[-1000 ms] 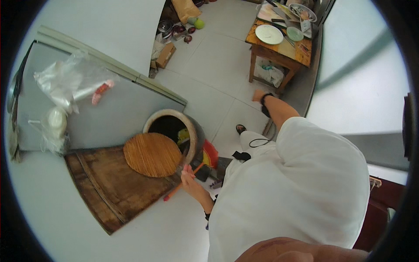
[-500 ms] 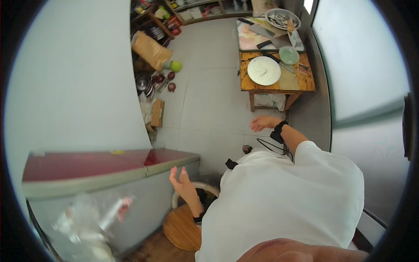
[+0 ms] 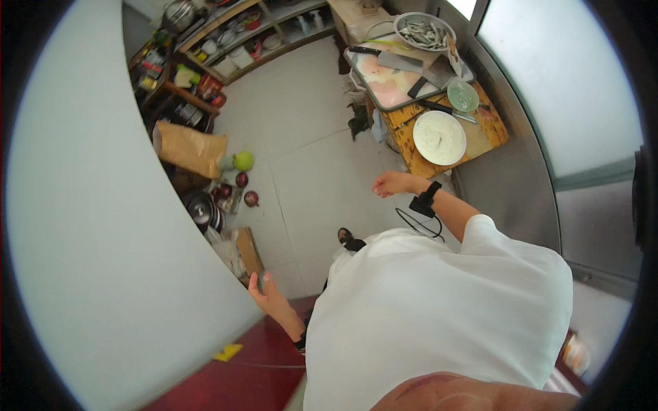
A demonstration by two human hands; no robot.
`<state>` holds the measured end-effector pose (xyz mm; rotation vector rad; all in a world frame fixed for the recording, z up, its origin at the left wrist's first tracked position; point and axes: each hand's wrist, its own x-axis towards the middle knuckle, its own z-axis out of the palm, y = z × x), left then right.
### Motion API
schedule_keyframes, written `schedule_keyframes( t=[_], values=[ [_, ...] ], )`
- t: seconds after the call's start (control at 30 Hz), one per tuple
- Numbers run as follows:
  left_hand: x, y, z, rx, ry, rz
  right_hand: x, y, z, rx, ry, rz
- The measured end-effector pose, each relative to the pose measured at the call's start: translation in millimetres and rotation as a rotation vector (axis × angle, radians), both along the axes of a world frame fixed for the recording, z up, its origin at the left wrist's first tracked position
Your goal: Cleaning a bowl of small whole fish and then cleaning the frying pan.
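Observation:
My left hand [image 3: 275, 305] is held out at the lower left with its fingers apart and nothing in it. My right hand [image 3: 394, 183] hangs in the air near the wooden table [image 3: 488, 140], its fingers loosely bent and holding nothing. Nearest to it is a white bowl [image 3: 439, 137] of pale powder on the table's near end. Behind the bowl lies a black-handled knife [image 3: 449, 111] beside a pale green bowl [image 3: 463, 96]. Two cleavers, one a broad cleaver [image 3: 401, 62], rest on the cutting board [image 3: 373, 81]. At the back stands a metal basin [image 3: 399, 24] of small fish.
A brown paper bag [image 3: 192, 148], a green round fruit [image 3: 242, 161], red onions [image 3: 251, 198] and a cardboard box [image 3: 248, 252] line the left side of the tiled floor. Shelves [image 3: 226, 48] hold kitchenware at the back. A dark red surface [image 3: 233, 380] lies at lower left.
My body has turned and come nearer the table, which now appears tilted and closer to my right hand. Both hands remain empty. The plastic bags at lower left have left the view.

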<state>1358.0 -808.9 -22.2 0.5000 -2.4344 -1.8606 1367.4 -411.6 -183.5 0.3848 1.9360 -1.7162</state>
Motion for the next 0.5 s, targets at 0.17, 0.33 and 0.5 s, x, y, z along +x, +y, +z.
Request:
schedule_keyframes(
  t=[0.17, 0.33, 0.5],
  values=[
    [-138, -39, 5, 0.025, 0.068, -0.163, -78, -16, 28, 0.197, 0.162, -0.133],
    [-273, -15, -3, -0.091, 0.011, -0.475, -88, -1, 50, 0.469, 0.207, -0.262],
    [-373, 65, -18, 0.036, 0.131, -0.689, -110, 29, 58, 0.496, 0.037, -0.369]
  ],
)
